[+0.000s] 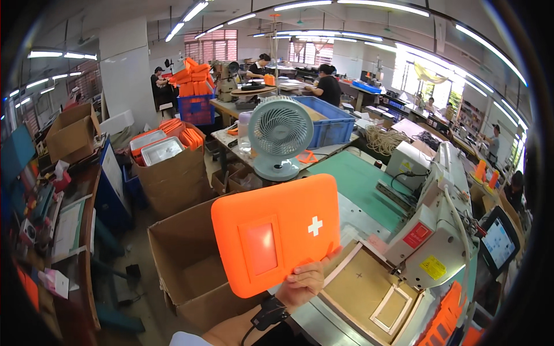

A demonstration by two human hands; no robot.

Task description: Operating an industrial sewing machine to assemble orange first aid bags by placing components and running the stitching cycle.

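Orange panel [276,233], frame centre, pinched at its lower edge by one hand [301,284]; which hand, unclear; open cardboard box [184,259] lower left.

orange flat case [276,230] | white cross, clear window | upright, tilted | held aloft

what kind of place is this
Most likely a sewing workshop or small factory: an industrial sewing machine on the bench, stacks of orange panels, and one orange cover held in a hand.

One raised hand [304,282], fingers curled in grip
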